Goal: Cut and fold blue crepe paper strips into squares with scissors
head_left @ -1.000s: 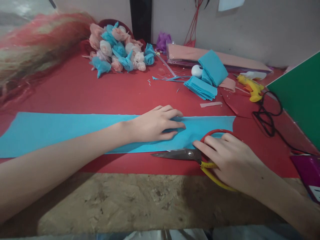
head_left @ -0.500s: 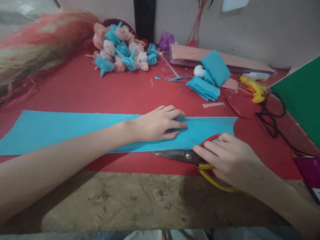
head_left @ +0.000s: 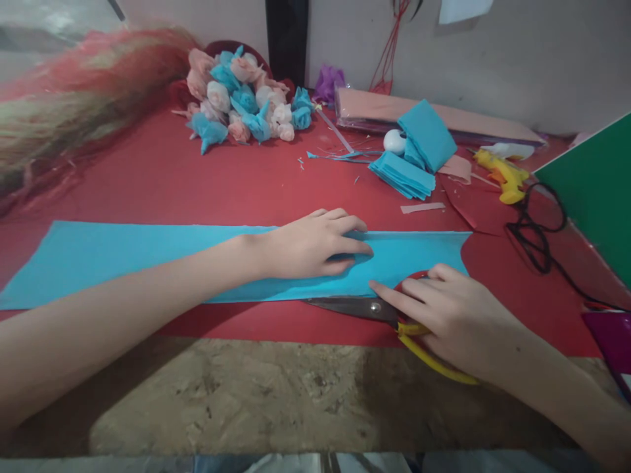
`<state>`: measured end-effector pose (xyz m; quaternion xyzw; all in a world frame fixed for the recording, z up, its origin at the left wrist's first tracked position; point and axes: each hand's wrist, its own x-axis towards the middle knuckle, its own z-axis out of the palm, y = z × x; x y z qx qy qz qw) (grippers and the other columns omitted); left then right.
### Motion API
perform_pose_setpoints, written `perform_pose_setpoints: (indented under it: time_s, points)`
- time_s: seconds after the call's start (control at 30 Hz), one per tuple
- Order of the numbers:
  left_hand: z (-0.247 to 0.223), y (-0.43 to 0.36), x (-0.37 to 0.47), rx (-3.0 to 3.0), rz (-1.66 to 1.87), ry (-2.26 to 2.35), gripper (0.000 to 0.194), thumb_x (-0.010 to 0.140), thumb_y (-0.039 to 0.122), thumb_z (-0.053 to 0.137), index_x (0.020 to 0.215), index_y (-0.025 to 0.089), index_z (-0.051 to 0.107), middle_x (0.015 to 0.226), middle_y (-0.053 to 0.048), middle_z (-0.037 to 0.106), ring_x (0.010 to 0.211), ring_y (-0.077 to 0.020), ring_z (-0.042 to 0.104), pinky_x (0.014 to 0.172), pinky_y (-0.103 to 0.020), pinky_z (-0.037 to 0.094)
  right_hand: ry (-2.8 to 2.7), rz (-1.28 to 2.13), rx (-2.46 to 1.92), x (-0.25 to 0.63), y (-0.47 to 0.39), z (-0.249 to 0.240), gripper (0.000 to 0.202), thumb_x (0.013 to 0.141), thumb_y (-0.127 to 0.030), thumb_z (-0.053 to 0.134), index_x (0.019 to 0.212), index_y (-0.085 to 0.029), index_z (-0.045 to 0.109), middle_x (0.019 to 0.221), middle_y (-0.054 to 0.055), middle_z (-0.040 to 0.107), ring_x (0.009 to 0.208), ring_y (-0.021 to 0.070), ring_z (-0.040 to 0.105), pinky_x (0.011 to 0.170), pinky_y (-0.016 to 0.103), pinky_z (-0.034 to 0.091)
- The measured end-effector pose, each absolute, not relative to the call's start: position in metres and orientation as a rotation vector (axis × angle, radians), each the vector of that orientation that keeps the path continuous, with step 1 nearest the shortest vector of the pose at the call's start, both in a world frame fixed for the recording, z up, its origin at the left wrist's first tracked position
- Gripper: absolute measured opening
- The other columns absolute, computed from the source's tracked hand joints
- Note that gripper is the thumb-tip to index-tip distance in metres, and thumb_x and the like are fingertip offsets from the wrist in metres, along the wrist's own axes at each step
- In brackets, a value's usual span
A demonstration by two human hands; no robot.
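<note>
Red counter (head_left: 197,184): meets a grey wall (head_left: 468,66) at the back, shows rough brown board (head_left: 236,394) along the front.
Blue sheet (head_left: 158,243): lies flat near the front, long axis running left to right.
Scissors (head_left: 357,307): point left along the sheet's near edge.
Right hand (head_left: 456,305): clamped on the handles (head_left: 438,365) of the scissors.
Left hand (head_left: 310,246): rests on the sheet with fingers apart, part covered by the forearm (head_left: 148,299).
Paper flowers (head_left: 256,98): heaped back left.
Folded blue paper (head_left: 426,135), glue gun (head_left: 513,188): lie back right.
</note>
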<state>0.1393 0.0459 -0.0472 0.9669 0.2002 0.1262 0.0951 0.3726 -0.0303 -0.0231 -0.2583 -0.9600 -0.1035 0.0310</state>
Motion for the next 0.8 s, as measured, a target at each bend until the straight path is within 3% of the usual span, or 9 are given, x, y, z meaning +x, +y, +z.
perform_pose_setpoints:
  time_s: [0.13, 0.37, 0.57, 0.8]
  points:
    - [-0.042, 0.051, 0.135, 2.832, 0.387, 0.520, 0.031, 0.089, 0.018, 0.045, 0.115, 0.017, 0.063, 0.117, -0.013, 0.057, 0.099, -0.0219, 0.054, 0.089, -0.035, 0.043, -2.974, -0.290, -0.820, 0.390, -0.030, -0.023, 0.049, 0.066, 0.001, 0.042, 0.109, -0.011, 0.063, 0.065, 0.003, 0.061, 0.057, 0.0156, 0.048, 0.061, 0.029, 0.030]
    - [-0.041, 0.054, 0.133, 2.808, 0.403, 0.475, 0.028, 0.090, 0.022, 0.048, 0.111, 0.016, 0.065, 0.114, -0.013, 0.058, 0.099, -0.0223, 0.054, 0.088, -0.033, 0.043, -3.009, -0.249, -0.825, 0.438, -0.029, -0.030, 0.061, 0.066, 0.001, 0.042, 0.124, -0.014, 0.050, 0.076, 0.003, 0.062, 0.066, 0.0186, 0.048, 0.067, 0.032, 0.034]
    - [-0.047, 0.052, 0.136, 2.791, 0.437, 0.471, 0.028, 0.089, 0.030, 0.054, 0.111, 0.015, 0.063, 0.115, -0.013, 0.058, 0.101, -0.0233, 0.053, 0.089, -0.034, 0.041, -3.026, -0.377, -0.811, 0.449, -0.029, -0.030, 0.053, 0.072, -0.004, 0.042, 0.123, -0.014, 0.050, 0.076, 0.004, 0.060, 0.068, 0.0204, 0.049, 0.068, 0.035, 0.035]
    - [-0.055, 0.051, 0.137, 2.807, 0.490, 0.507, 0.027, 0.088, 0.030, 0.053, 0.110, 0.017, 0.061, 0.115, -0.012, 0.058, 0.101, -0.0235, 0.052, 0.087, -0.035, 0.040, -3.056, -0.271, -1.071, 0.447, -0.041, -0.032, 0.070, 0.061, -0.005, 0.043, 0.130, -0.016, 0.042, 0.082, 0.006, 0.055, 0.072, 0.0240, 0.050, 0.071, 0.039, 0.035]
